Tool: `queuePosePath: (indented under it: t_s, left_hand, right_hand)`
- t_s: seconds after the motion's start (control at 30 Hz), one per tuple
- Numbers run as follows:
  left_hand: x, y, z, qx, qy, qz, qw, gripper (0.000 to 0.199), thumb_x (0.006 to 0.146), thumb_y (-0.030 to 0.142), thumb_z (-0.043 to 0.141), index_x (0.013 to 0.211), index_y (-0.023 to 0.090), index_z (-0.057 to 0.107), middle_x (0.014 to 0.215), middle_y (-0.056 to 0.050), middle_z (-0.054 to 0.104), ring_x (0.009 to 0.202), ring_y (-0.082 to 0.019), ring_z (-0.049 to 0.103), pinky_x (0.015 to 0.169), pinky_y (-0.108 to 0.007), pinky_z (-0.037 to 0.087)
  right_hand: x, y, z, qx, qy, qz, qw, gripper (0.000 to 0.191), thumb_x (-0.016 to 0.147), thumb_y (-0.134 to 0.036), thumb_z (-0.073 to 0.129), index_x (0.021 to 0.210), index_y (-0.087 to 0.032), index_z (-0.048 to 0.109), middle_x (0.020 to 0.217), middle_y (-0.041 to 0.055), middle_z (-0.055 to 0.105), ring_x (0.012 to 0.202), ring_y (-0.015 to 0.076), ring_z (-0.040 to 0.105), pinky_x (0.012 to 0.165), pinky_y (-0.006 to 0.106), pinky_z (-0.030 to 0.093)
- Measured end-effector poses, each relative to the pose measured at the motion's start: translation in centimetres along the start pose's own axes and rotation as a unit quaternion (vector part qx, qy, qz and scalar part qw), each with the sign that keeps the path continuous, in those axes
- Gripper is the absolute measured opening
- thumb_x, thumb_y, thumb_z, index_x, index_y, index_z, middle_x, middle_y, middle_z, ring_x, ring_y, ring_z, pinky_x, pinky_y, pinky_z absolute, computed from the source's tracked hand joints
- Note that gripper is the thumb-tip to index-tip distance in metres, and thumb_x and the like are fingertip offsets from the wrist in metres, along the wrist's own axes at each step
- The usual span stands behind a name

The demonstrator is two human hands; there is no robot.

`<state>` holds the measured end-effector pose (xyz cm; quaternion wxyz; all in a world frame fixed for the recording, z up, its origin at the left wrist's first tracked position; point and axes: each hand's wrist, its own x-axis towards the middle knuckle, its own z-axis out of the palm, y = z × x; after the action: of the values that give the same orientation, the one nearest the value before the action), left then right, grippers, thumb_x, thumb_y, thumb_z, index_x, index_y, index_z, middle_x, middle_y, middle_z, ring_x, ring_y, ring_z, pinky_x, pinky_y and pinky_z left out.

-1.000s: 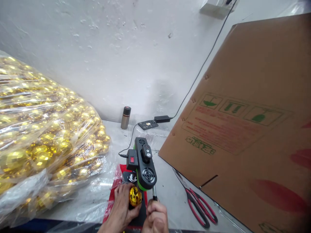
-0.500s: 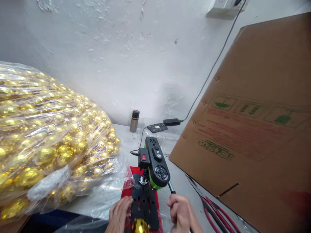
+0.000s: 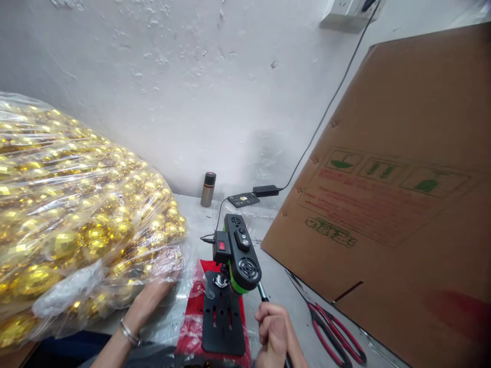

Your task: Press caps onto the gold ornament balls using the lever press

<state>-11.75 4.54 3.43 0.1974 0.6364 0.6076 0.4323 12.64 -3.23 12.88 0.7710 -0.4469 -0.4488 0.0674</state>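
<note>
Away from the black base plate (image 3: pixel 223 335), my left hand (image 3: pixel 169 263) has moved into the clear bag (image 3: pixel 69 283) of gold balls (image 3: pixel 63 244); plastic obscures how open its fingers are. My right hand (image 3: pixel 273 327) stays closed around the lever (image 3: pixel 263 292) beside the green-and-black machine (image 3: pixel 241 253), near red-handled scissors (image 3: pixel 335 335).

There is one black-and-green machine (image 3: pixel 242 255), one clear plastic bag (image 3: pixel 76 204), one brown cardboard box (image 3: pixel 391 122), one red-handled scissors (image 3: pixel 318 323) and one black-capped grey cylinder (image 3: pixel 207 190).
</note>
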Motion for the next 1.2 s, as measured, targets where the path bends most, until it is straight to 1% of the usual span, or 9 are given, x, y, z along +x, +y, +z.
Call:
queuePosePath:
  t_s: [0.07, 0.17, 0.27, 0.37, 0.47, 0.6, 0.77, 1.0, 1.2]
  left_hand:
    - [-0.5, 1.2, 0.2, 0.0, -0.006, -0.051, 0.999, 0.053, 0.085, 0.061, 0.062, 0.12, 0.024, 0.077, 0.099, -0.011, 0.086, 0.104, -0.037, 0.081, 0.098, -0.049, 0.063]
    - [-2.8, 2.7, 1.1, -0.082, -0.006, -0.142, 0.987, 0.071, 0.077, 0.072, 0.07, 0.124, 0.019, 0.074, 0.112, -0.014, 0.085, 0.106, -0.039, 0.081, 0.099, -0.049, 0.064]
    - [-5.9, 3.3, 3.0, -0.226, -0.023, -0.205, 0.952, 0.081, 0.077, 0.084, 0.067, 0.124, 0.018, 0.073, 0.123, -0.013, 0.083, 0.121, -0.037, 0.077, 0.105, -0.046, 0.062]
    - [-7.4, 3.5, 5.5, -0.322, -0.054, -0.243, 0.913, 0.085, 0.081, 0.089, 0.063, 0.128, 0.018, 0.07, 0.127, -0.014, 0.082, 0.125, -0.037, 0.075, 0.106, -0.046, 0.062]
    - [-7.2, 4.1, 8.0, -0.357, -0.072, -0.227, 0.903, 0.084, 0.075, 0.085, 0.075, 0.127, 0.019, 0.066, 0.128, -0.015, 0.081, 0.124, -0.036, 0.076, 0.105, -0.045, 0.062]
    - [-6.4, 5.8, 9.9, -0.303, -0.04, -0.164, 0.938, 0.066, 0.079, 0.07, 0.076, 0.12, 0.021, 0.06, 0.119, -0.014, 0.081, 0.114, -0.033, 0.079, 0.1, -0.046, 0.063]
    - [-6.6, 6.1, 10.3, -0.158, -0.065, -0.078, 0.982, 0.044, 0.09, 0.051, 0.066, 0.124, 0.024, 0.061, 0.122, -0.011, 0.081, 0.114, -0.032, 0.078, 0.104, -0.053, 0.061]
    - [-7.5, 5.4, 10.2, -0.122, -0.087, -0.025, 0.988, 0.055, 0.084, 0.043, 0.074, 0.133, 0.021, 0.067, 0.134, -0.018, 0.078, 0.124, -0.039, 0.075, 0.106, -0.058, 0.061]
    - [-6.8, 6.3, 11.2, -0.077, -0.072, 0.027, 0.994, 0.047, 0.079, 0.036, 0.077, 0.124, 0.021, 0.072, 0.123, -0.016, 0.081, 0.114, -0.038, 0.076, 0.1, -0.057, 0.062]
  right_hand:
    - [0.3, 0.0, 0.0, 0.002, 0.0, -0.016, 1.0, 0.057, 0.107, -0.042, 0.059, 0.055, -0.022, 0.047, 0.059, -0.002, 0.05, 0.059, 0.0119, 0.052, 0.055, 0.028, 0.032]
    - [1.0, -1.0, 0.2, -0.021, 0.002, 0.035, 0.999, 0.057, 0.108, -0.045, 0.056, 0.058, -0.022, 0.046, 0.06, -0.0025, 0.05, 0.055, 0.0101, 0.048, 0.054, 0.027, 0.031]
    - [2.2, -2.2, 0.2, -0.031, -0.03, 0.048, 0.998, 0.056, 0.108, -0.047, 0.057, 0.059, -0.021, 0.048, 0.063, -0.0009, 0.055, 0.051, 0.0088, 0.042, 0.048, 0.028, 0.027]
    - [3.2, -2.7, 0.2, -0.026, -0.066, 0.033, 0.997, 0.055, 0.108, -0.044, 0.057, 0.059, -0.021, 0.051, 0.06, -0.0002, 0.055, 0.052, 0.0101, 0.043, 0.047, 0.028, 0.025]
    - [3.2, -2.6, 0.0, -0.021, -0.071, 0.031, 0.997, 0.052, 0.109, -0.041, 0.056, 0.061, -0.021, 0.051, 0.061, -0.0007, 0.054, 0.053, 0.0105, 0.045, 0.047, 0.027, 0.026]
    - [2.3, -2.5, 0.0, -0.012, -0.075, 0.038, 0.996, 0.05, 0.11, -0.039, 0.054, 0.064, -0.021, 0.051, 0.065, -0.0019, 0.054, 0.053, 0.0087, 0.042, 0.05, 0.027, 0.029]
    - [1.3, -2.8, 0.2, -0.008, -0.043, 0.088, 0.995, 0.051, 0.11, -0.043, 0.053, 0.064, -0.022, 0.048, 0.069, -0.0014, 0.054, 0.06, 0.0103, 0.048, 0.056, 0.028, 0.032]
    - [1.1, -2.9, 0.2, -0.01, -0.046, 0.067, 0.997, 0.045, 0.112, -0.035, 0.05, 0.069, -0.022, 0.049, 0.065, -0.0019, 0.051, 0.061, 0.0119, 0.051, 0.055, 0.029, 0.03]
    - [1.1, -3.3, 0.0, -0.009, -0.051, 0.084, 0.995, 0.047, 0.112, -0.037, 0.051, 0.067, -0.022, 0.051, 0.067, -0.0009, 0.054, 0.062, 0.0121, 0.054, 0.055, 0.029, 0.03]
